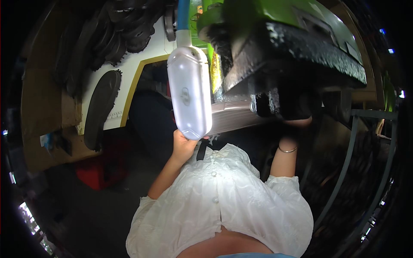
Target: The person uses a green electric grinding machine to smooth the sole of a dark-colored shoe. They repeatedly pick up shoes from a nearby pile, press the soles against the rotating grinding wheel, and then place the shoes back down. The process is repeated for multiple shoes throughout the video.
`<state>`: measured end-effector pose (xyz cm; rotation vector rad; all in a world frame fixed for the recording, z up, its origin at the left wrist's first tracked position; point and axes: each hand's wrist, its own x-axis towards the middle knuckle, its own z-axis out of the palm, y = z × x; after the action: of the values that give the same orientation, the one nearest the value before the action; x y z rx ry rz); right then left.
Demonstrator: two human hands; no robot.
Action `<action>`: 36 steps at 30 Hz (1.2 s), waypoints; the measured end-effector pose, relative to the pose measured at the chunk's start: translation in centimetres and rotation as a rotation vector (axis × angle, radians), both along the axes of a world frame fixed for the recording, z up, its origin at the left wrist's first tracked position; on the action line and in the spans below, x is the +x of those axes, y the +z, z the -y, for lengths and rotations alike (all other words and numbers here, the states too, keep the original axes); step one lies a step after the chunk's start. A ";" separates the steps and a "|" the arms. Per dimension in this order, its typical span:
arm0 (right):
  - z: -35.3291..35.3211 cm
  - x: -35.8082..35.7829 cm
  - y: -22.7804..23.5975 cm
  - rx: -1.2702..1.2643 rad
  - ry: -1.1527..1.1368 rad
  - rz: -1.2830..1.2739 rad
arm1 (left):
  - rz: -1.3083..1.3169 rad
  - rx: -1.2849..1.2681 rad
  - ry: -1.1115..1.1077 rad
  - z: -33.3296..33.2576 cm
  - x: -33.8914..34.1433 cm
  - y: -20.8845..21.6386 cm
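Note:
A dark brown shoe sole [232, 117] lies lengthwise under the head of a green machine [301, 21], its near side showing ribbed lines. My left hand [185, 144] is closed at the sole's left end, with the fingers partly hidden behind a white work lamp [187, 90]. My right hand [300, 122] reaches beneath the machine's worn black edge at the right; its fingers are out of sight, so its grip does not show. Bits of ragged trim [213, 139] hang below the sole near my left hand.
At the left, a loose sole [102, 107] with a ragged edge lies on the white tabletop [133, 60]. Behind it several dark soles [124, 26] are piled up. A red crate [101, 170] stands low at the left, and a grey metal rack [350, 150] at the right.

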<state>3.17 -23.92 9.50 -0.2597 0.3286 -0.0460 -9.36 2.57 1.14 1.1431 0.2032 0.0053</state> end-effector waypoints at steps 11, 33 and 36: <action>-5.8 -0.4 -3.1 -0.385 0.186 0.521 | -0.054 0.071 0.087 -2.9 -2.7 -0.6; -9.7 -2.9 -1.0 -0.907 0.594 0.528 | -0.237 0.544 -0.604 -2.5 -0.8 -4.8; -10.0 -2.2 -0.2 -1.061 0.573 0.660 | 0.009 0.493 -0.741 1.4 0.1 -5.3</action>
<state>0.93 -13.87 9.31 -1.3441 -0.4751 0.2664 -9.30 1.13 -4.14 1.6536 -0.2555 -0.6243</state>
